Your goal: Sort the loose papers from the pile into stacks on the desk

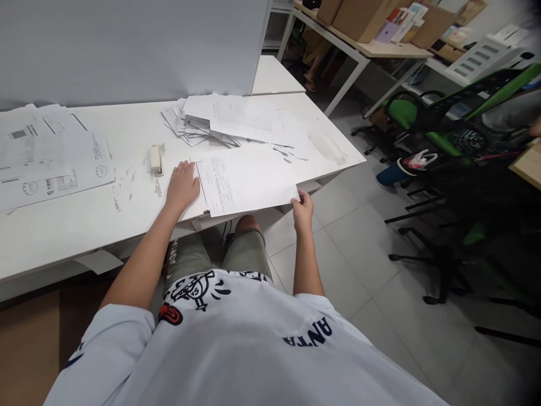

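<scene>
Printed paper (pixel 253 179) lies at the front edge of the white desk, with a block of text toward its left side. My right hand (pixel 303 210) pinches the near right corner of this paper, just past the desk edge. My left hand (pixel 182 185) rests flat at the paper's left end, its fingers stretched out on the desk. Left of that hand is a small cream block-shaped object (pixel 156 160), which looks like a stapler. Behind the paper, touching or nearly touching it, a loose pile of papers (pixel 240 118) spreads untidily.
More printed sheets (pixel 54 155) lie on the desk's left part. A grey partition (pixel 127 51) rises along the back. To the right are green and black office chairs (pixel 448 135), a blue bin (pixel 391 173) and a table (pixel 380 49) bearing cardboard boxes.
</scene>
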